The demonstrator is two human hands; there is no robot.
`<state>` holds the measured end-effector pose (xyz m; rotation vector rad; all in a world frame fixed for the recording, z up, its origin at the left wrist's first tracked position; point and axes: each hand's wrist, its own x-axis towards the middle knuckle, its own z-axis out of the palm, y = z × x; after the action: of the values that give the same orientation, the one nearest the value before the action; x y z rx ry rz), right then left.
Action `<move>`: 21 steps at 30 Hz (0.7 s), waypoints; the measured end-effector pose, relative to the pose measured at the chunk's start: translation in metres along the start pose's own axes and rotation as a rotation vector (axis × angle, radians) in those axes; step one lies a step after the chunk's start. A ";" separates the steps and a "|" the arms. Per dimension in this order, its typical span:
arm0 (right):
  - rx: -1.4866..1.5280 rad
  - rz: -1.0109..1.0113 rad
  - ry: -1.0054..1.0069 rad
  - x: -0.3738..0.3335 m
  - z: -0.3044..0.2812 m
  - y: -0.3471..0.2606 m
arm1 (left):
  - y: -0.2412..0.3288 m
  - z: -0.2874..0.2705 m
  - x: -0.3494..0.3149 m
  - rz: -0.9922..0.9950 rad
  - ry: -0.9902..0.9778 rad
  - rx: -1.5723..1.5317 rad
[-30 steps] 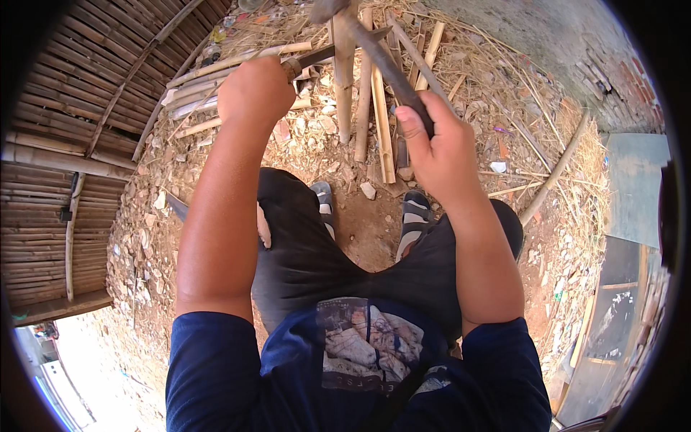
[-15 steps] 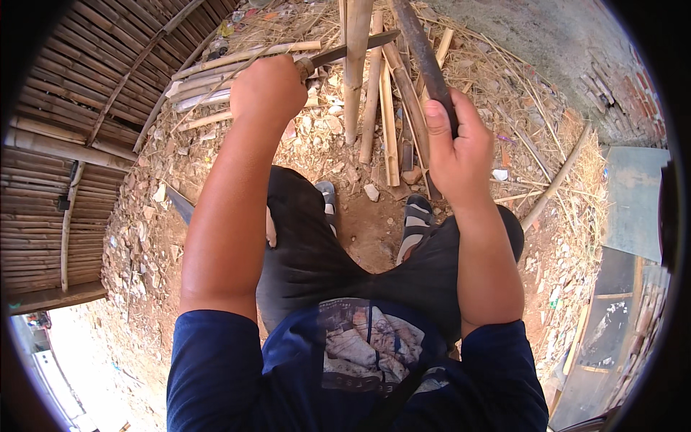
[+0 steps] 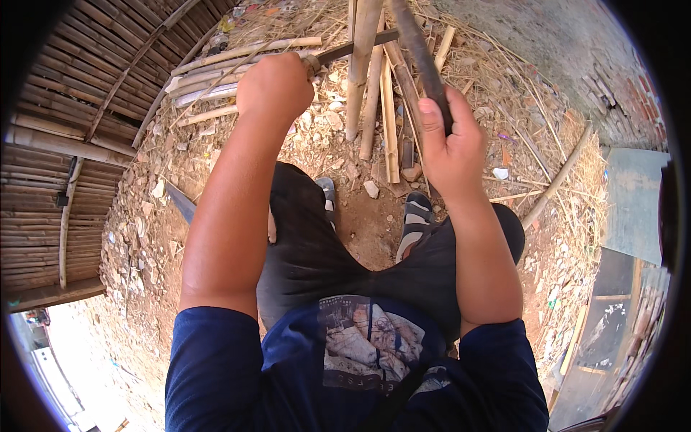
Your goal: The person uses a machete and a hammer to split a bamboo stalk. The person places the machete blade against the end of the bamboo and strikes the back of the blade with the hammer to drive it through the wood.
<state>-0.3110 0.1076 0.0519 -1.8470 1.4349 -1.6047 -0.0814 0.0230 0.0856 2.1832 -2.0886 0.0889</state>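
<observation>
My left hand (image 3: 276, 85) is closed round the wooden handle of a long knife (image 3: 335, 53), its dark blade pointing right. The blade runs across an upright bamboo piece (image 3: 362, 72), showing on both sides of it; I cannot tell how deep it sits in the bamboo. A thin strip stands along the bamboo's left side near the top edge. In my right hand (image 3: 457, 147) is a dark, thick stick (image 3: 423, 54), gripped near its lower end with the thumb along it. The stick slants up and left, its upper end cut off by the picture's edge.
Split bamboo lengths (image 3: 389, 129) lie beyond my feet, and more bamboo poles (image 3: 209, 81) are piled at the far left. A dark blade-like piece (image 3: 180, 201) lies by my left forearm. Stone chips and straw litter the ground. A bamboo wall (image 3: 65, 93) stands left, a rough wall (image 3: 554, 50) right.
My left hand and the knife have shifted slightly right, and the bamboo's top leans further right. My right hand has moved a little left and up with the stick.
</observation>
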 end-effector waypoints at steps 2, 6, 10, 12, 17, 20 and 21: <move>-0.140 0.134 -0.245 -0.001 0.002 0.012 | -0.002 0.003 0.003 -0.018 -0.028 -0.017; -0.170 0.160 -0.297 0.001 0.009 0.014 | -0.006 0.006 0.003 -0.056 -0.065 -0.057; -0.058 0.048 -0.085 0.002 -0.002 0.004 | 0.000 0.009 -0.004 -0.035 -0.031 -0.058; 0.015 -0.057 0.049 0.005 -0.004 -0.007 | -0.002 0.011 -0.001 -0.026 -0.036 -0.051; -0.254 0.058 -0.289 -0.004 0.002 0.022 | 0.007 0.008 0.003 0.011 -0.075 -0.059; -0.299 0.151 -0.400 -0.002 0.017 0.026 | 0.006 0.016 -0.002 -0.029 -0.075 -0.095; -0.239 0.204 -0.382 -0.002 0.013 0.021 | 0.005 0.018 -0.001 -0.053 -0.081 -0.097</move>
<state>-0.3091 0.0950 0.0299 -1.9264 1.6216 -0.9564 -0.0871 0.0217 0.0683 2.2182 -2.0281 -0.1043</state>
